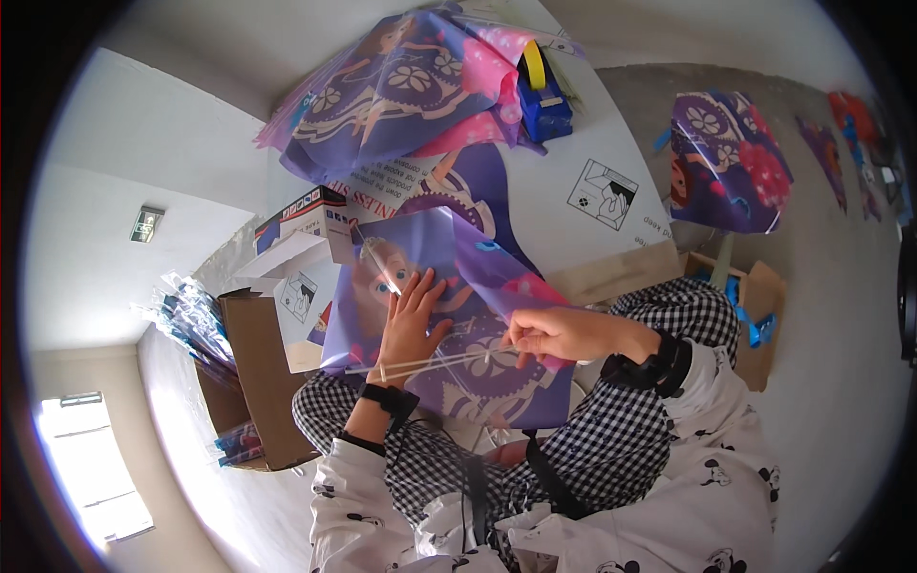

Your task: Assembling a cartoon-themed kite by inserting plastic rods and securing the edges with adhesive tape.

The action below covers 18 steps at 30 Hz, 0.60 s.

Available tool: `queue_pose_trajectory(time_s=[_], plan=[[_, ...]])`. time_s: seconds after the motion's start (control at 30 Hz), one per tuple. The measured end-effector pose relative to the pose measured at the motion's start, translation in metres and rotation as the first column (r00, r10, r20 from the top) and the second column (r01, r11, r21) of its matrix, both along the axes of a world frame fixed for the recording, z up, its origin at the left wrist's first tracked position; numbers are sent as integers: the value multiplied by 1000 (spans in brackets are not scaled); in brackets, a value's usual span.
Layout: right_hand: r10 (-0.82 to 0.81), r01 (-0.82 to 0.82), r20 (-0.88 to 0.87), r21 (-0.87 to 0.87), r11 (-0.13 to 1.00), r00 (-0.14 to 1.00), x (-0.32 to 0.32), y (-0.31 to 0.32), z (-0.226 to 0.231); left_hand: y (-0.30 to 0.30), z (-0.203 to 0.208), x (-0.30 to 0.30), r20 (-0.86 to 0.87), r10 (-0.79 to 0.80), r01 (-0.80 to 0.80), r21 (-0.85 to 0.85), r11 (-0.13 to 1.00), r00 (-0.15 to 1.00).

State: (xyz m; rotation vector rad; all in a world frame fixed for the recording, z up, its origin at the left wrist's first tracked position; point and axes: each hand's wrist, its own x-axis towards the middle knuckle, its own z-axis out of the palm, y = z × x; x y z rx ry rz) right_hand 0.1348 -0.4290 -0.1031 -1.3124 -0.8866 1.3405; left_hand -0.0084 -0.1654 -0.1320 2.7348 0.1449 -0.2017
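A purple sheet printed with a cartoon princess (482, 392), perhaps a kite sail, lies over my lap and the near edge of the table. My left hand (411, 320) rests flat on its upper part, fingers stretched out. Two thin pale rods (444, 362) run across the sheet, passing over my left wrist. At their right end my right hand (549, 336) is closed, its fingers pinching them; the fingertips are partly hidden. The sheet's right side is folded over, showing pink and purple print.
The white table (573, 224) bears a pile of similar printed sheets (368, 91), a blue tape dispenser (546, 113) and a small carton (328, 218). A cardboard box of wrapped items (272, 382) stands left, another cardboard box (761, 286) right. A printed sheet (731, 158) lies beyond the table's right edge.
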Motion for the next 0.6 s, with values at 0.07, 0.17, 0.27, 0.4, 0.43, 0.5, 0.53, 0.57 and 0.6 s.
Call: queue_pose_trajectory(time_s=[0.07,0.17,0.27,0.4,0.43,0.5,0.53,0.57,0.6], plan=[[-105,104,-10,-21,994,994,9,3,4,4,-1,-2,-5,-1,1,8,1000,1000],[-344,358,180,-53,932,922,45,-6,-32,1,-3,0,8,-13,13,2,1000,1000],[-294,303,228,-2,953,928,49,-2,-51,-1,-2,1,14,-10,10,-11,1000,1000],[-139,139,55,-10,990,989,16,8,-14,-9,3,1,14,3,-5,134,991,1000],[-137,138,52,-7,990,989,14,8,-13,-13,0,3,12,5,-6,138,990,1000],[-93,112,111,-186,976,990,12,7,-13,-23,-9,9,114,-21,-2,201,979,993],[-118,150,157,-207,967,980,13,5,-7,-26,-11,15,156,-86,61,161,985,984],[-121,153,159,-208,966,980,16,4,-13,-30,-14,21,157,-89,63,160,985,984],[-247,256,88,-107,961,965,20,2,-20,-37,-15,29,150,-64,63,17,998,987]])
